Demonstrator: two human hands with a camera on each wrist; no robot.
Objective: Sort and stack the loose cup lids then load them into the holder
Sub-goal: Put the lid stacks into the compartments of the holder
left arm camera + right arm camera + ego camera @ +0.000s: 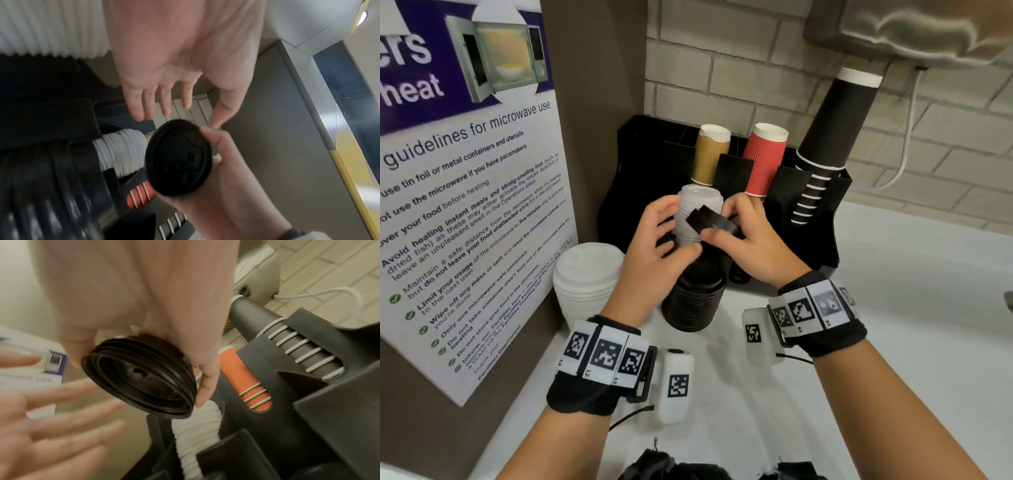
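Note:
My right hand [726, 222] pinches a small nested stack of black lids [711, 221] by the rim, thumb on one side and fingers on the other. The right wrist view shows the black lids [141, 379] from their hollow underside; the left wrist view shows the top of the black lids [179, 157]. My left hand [671, 229] hovers just left of them, fingers spread and holding nothing. Behind them a column of white lids [698, 209] stands in the black holder [822, 219]. A taller stack of black lids [693, 301] stands on the counter under my hands.
A stack of white lids [585, 277] sits on the counter at the left, against a wall with a microwave poster [465, 171]. The holder carries brown cups [710, 154], red cups [762, 157] and black cups [828, 126]. White counter stretches to the right.

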